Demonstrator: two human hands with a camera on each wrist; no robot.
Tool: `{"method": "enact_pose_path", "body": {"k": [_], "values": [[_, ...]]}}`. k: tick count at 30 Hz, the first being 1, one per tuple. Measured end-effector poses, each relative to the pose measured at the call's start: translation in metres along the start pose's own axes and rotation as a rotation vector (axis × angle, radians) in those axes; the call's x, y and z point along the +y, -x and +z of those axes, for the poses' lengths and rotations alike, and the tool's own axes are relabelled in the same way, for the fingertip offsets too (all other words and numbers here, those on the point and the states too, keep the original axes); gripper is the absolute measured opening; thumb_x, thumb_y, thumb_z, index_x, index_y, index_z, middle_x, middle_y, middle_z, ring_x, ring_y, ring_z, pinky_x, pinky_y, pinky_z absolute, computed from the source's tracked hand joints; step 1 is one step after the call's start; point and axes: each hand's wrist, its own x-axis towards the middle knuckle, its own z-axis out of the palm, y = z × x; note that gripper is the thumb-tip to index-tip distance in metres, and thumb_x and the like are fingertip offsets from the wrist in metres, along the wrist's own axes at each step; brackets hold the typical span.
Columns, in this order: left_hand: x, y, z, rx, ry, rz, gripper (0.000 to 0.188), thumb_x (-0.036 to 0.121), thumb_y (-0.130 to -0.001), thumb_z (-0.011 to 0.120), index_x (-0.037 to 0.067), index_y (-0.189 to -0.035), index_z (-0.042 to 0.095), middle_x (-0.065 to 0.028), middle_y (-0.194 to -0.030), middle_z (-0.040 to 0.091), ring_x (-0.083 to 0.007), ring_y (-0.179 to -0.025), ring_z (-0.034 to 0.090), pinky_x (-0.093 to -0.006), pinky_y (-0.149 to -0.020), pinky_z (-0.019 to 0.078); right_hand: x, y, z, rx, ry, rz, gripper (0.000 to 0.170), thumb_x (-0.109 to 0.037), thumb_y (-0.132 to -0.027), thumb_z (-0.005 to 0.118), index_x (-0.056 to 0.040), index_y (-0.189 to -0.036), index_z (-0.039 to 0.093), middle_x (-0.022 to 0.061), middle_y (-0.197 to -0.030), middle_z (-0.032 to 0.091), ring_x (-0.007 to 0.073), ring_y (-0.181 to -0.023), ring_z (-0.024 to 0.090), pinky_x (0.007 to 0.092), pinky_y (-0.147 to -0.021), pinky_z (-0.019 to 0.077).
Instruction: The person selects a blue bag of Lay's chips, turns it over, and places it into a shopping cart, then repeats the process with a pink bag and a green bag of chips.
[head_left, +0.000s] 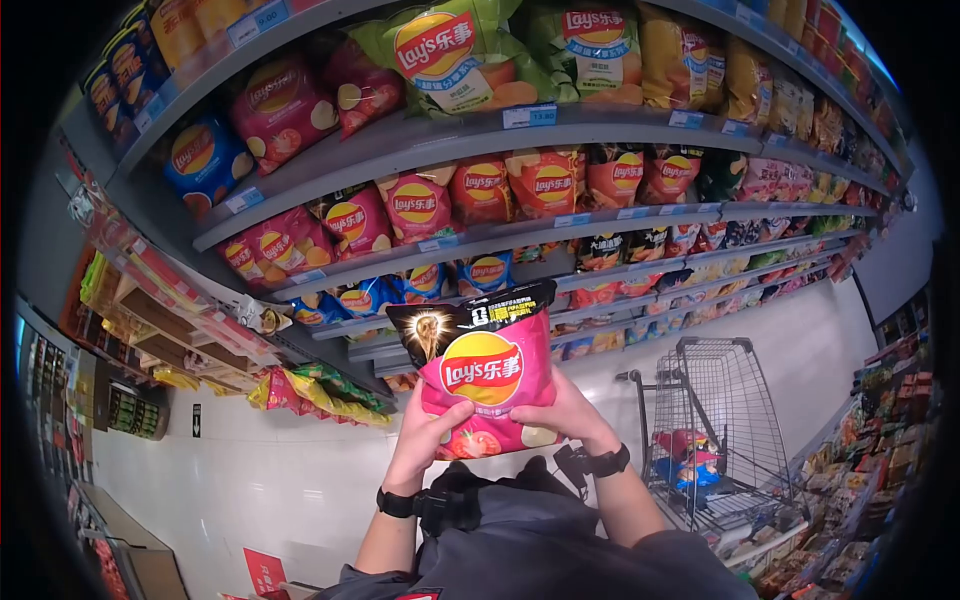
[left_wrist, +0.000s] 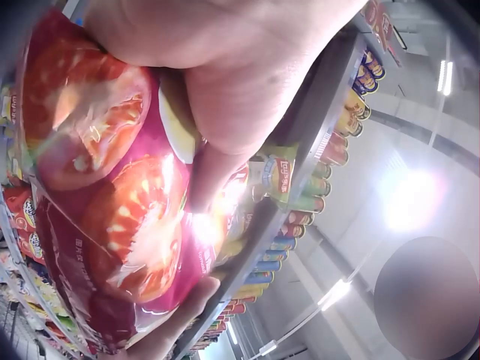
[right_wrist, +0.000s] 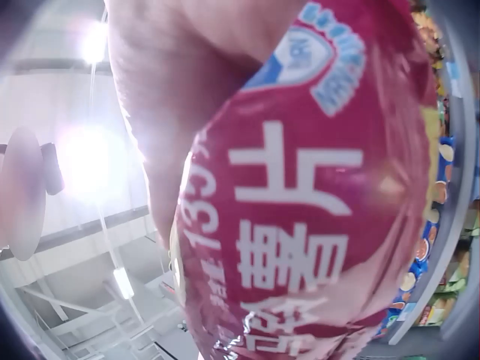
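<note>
Both hands hold a pink Lay's potato chip bag (head_left: pixel 485 365) upright in front of the body, its black top with a golden trophy picture turned up. The left hand (head_left: pixel 428 432) grips the bag's lower left side, thumb across the front. On the lower right side the right hand (head_left: pixel 575 408) grips it the same way. In the left wrist view the bag's printed tomato slices (left_wrist: pixel 135 232) show close to the left thumb. Large white lettering on the bag (right_wrist: pixel 300 187) fills the right wrist view. The fingers behind the bag are mostly hidden in the head view.
Shelves of chip bags curve across the front, with a green Lay's bag (head_left: pixel 450 55) up top and blue bags (head_left: pixel 365 297) lower down. A wire shopping cart (head_left: pixel 720 420) with several packages inside stands at the right. More goods racks (head_left: pixel 150 310) line the left.
</note>
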Motion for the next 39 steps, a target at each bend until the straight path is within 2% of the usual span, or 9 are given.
{"method": "enact_pose_path", "body": {"k": [3,5,18,22,24,26,32,35,39], "values": [[0.001,0.000,0.007,0.038,0.020,0.018,0.063,0.003,-0.084,0.076,0.003,-0.137,0.042,-0.0098,-0.128,0.060,-0.0177,-0.116,0.059,-0.0342,-0.100,0.0474,-0.009,-0.003,-0.004,0.032,-0.056,0.072,0.078,-0.007,-0.078,0.082,-0.0024,-0.142,0.037,0.0077,-0.132,0.056,0.0156,-0.120,0.054,0.0340,-0.104,0.0450],[0.000,-0.002,0.005,0.035,0.011,0.024,0.064,0.003,-0.083,0.076,0.003,-0.138,0.042,-0.0098,-0.128,0.060,-0.0182,-0.116,0.059,-0.0343,-0.100,0.0474,-0.001,-0.008,-0.006,0.037,-0.089,-0.016,0.074,-0.004,-0.079,0.081,-0.0021,-0.140,0.040,0.0075,-0.130,0.057,0.0156,-0.118,0.056,0.0337,-0.102,0.0469],[0.027,-0.035,-0.037,0.016,0.095,0.050,0.074,0.003,-0.080,0.079,0.005,-0.141,0.039,-0.0095,-0.130,0.058,-0.0187,-0.118,0.059,-0.0350,-0.101,0.0478,-0.002,-0.066,0.012,0.043,-0.011,-0.059,0.074,-0.005,-0.077,0.082,-0.0025,-0.139,0.041,0.0067,-0.130,0.057,0.0158,-0.119,0.055,0.0337,-0.102,0.0463],[0.046,-0.042,-0.045,0.058,0.133,0.123,0.078,0.004,-0.082,0.077,0.005,-0.145,0.033,-0.0116,-0.136,0.052,-0.0182,-0.121,0.055,-0.0332,-0.101,0.0471,-0.013,-0.083,0.016,0.130,-0.031,-0.034,0.062,-0.005,-0.078,0.081,-0.0022,-0.132,0.050,0.0062,-0.123,0.062,0.0130,-0.110,0.060,0.0308,-0.096,0.0498],[0.046,-0.049,-0.057,0.053,0.087,0.171,0.078,0.008,-0.084,0.077,0.005,-0.146,0.031,-0.0133,-0.139,0.048,-0.0199,-0.126,0.050,-0.0341,-0.103,0.0442,-0.017,-0.094,0.023,0.198,-0.030,-0.067,0.056,-0.005,-0.079,0.081,-0.0020,-0.128,0.053,0.0064,-0.119,0.065,0.0123,-0.106,0.062,0.0298,-0.092,0.0516],[0.048,-0.043,-0.059,0.236,-0.364,0.440,0.076,0.012,-0.083,0.077,0.005,-0.145,0.034,-0.0142,-0.141,0.045,-0.0219,-0.131,0.045,-0.0365,-0.106,0.0407,-0.015,-0.101,0.028,0.268,0.051,-0.047,0.055,-0.006,-0.079,0.081,-0.0018,-0.127,0.054,0.0072,-0.117,0.066,0.0130,-0.107,0.062,0.0303,-0.092,0.0520],[0.048,-0.041,-0.070,0.071,-0.643,0.458,0.099,0.020,-0.069,0.087,0.003,-0.148,0.030,-0.0146,-0.145,0.039,-0.0245,-0.133,0.043,-0.0386,-0.109,0.0369,0.003,-0.111,0.069,0.292,0.117,-0.121,0.071,-0.010,-0.075,0.086,-0.0017,-0.133,0.046,0.0094,-0.125,0.061,0.0168,-0.112,0.060,0.0333,-0.095,0.0511],[0.052,-0.043,-0.072,0.118,-0.771,0.550,0.112,0.033,-0.063,0.092,0.001,-0.149,0.026,-0.0218,-0.143,0.039,-0.0346,-0.137,0.037,-0.0446,-0.113,0.0325,-0.010,-0.107,0.090,0.275,0.148,-0.014,0.084,-0.013,-0.074,0.087,-0.0009,-0.142,0.039,0.0122,-0.135,0.053,0.0203,-0.124,0.053,0.0363,-0.104,0.0447],[0.053,-0.048,-0.071,0.132,-0.439,0.465,0.122,0.030,-0.061,0.094,0.001,-0.151,0.016,-0.0193,-0.141,0.040,-0.0290,-0.131,0.045,-0.0417,-0.108,0.0393,0.000,-0.107,0.092,0.128,-0.180,-0.202,0.081,-0.009,-0.085,0.075,0.0001,-0.151,0.029,0.0147,-0.141,0.050,0.0229,-0.132,0.047,0.0387,-0.113,0.0344]]}}
